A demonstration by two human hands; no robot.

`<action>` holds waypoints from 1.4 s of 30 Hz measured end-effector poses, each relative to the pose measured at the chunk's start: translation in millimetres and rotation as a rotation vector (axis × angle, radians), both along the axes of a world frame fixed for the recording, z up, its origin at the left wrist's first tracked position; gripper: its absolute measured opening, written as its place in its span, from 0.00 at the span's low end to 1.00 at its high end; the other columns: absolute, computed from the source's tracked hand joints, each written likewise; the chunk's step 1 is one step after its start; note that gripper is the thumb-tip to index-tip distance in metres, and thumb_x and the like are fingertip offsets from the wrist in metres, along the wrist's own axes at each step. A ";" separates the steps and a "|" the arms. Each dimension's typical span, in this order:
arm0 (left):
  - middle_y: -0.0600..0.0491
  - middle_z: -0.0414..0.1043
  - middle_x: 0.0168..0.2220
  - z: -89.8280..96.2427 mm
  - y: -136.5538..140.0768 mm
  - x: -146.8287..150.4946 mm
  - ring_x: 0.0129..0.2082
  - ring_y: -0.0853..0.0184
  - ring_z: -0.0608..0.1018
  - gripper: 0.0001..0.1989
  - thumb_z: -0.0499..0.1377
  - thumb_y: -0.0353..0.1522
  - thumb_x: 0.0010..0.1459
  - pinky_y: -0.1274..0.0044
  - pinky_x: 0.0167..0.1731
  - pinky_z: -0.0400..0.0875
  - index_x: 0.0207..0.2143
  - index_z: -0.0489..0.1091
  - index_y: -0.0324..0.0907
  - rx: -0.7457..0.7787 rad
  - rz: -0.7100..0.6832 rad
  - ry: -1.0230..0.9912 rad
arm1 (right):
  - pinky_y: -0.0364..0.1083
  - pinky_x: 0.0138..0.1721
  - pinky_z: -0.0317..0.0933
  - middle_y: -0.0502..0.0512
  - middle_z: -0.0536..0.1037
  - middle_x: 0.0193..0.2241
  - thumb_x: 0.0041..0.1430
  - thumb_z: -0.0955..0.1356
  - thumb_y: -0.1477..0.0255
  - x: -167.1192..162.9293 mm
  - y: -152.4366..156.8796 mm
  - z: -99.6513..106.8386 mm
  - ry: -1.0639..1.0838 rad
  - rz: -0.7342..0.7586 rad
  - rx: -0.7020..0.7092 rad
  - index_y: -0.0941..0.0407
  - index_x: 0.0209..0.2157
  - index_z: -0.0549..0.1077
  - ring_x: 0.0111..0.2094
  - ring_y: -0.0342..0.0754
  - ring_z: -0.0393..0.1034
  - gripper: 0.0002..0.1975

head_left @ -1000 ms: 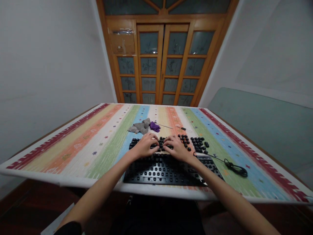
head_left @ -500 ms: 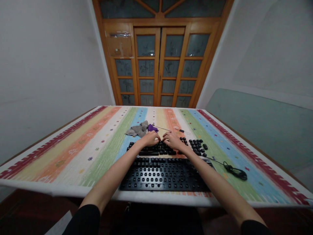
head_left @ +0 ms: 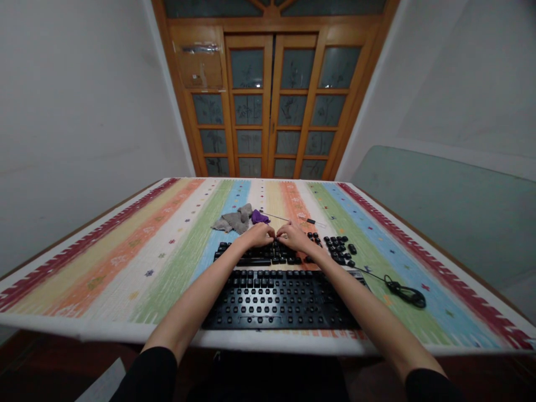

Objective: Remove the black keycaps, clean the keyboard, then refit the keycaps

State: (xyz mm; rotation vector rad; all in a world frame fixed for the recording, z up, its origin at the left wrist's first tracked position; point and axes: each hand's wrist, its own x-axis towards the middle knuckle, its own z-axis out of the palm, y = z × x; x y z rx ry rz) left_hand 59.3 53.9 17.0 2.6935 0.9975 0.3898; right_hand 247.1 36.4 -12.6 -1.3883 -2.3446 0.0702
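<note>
A black keyboard (head_left: pixel 288 310) lies at the near edge of the table; most of its key positions are bare, with some keycaps fitted along the upper left rows. Beyond it lie many loose black keycaps (head_left: pixel 285 258) in rows. Over these, my left hand (head_left: pixel 260 234) and my right hand (head_left: pixel 293 237) come together with bent fingers, their fingertips nearly meeting. Both hands are closed in a pinch. A small dark spot shows between the fingertips, too small to tell whether it is a held keycap or one lying behind.
A grey cloth (head_left: pixel 237 219) and a purple cloth (head_left: pixel 260 216) lie past my left hand. Behind my right hand is a thin tool with a dark handle (head_left: pixel 310 221). A coiled black cable (head_left: pixel 406 293) rests at the right on the striped tablecloth (head_left: pixel 167 251).
The view has shifted slightly. My hands stay over the loose keycaps, with the fingertips a little closer together and the left fingers more curled. The keyboard and cloths lie as before.
</note>
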 end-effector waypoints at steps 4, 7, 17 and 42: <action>0.49 0.81 0.33 -1.6 2.4 0.0 0.35 0.63 0.80 0.10 0.58 0.25 0.53 0.77 0.38 0.70 0.34 0.80 0.38 -0.015 0.012 -0.025 | 0.48 0.43 0.60 0.59 0.78 0.31 0.54 0.72 0.74 -2.1 1.1 1.0 0.017 -0.045 -0.031 0.57 0.36 0.83 0.44 0.54 0.68 0.07; 0.51 0.81 0.33 -2.2 3.5 -1.1 0.35 0.65 0.80 0.09 0.59 0.25 0.53 0.79 0.38 0.70 0.34 0.79 0.39 -0.022 0.015 -0.052 | 0.48 0.43 0.60 0.58 0.77 0.29 0.53 0.73 0.75 -4.1 1.0 3.8 0.033 -0.060 -0.047 0.56 0.34 0.83 0.43 0.55 0.68 0.06; 0.48 0.80 0.36 9.5 -14.2 -10.0 0.41 0.61 0.78 0.06 0.61 0.26 0.56 0.73 0.45 0.68 0.34 0.78 0.37 0.061 0.031 -0.169 | 0.49 0.44 0.60 0.53 0.81 0.33 0.55 0.71 0.76 7.4 -23.9 28.2 0.163 0.001 -0.023 0.54 0.33 0.81 0.40 0.52 0.70 0.06; 0.48 0.76 0.37 -17.8 -137.6 -37.5 0.41 0.65 0.73 0.07 0.55 0.29 0.64 0.73 0.44 0.70 0.39 0.74 0.39 0.101 -0.266 -0.358 | 0.52 0.42 0.64 0.55 0.81 0.34 0.60 0.69 0.74 4.0 -151.6 12.5 0.329 0.282 -0.017 0.53 0.38 0.79 0.39 0.52 0.67 0.06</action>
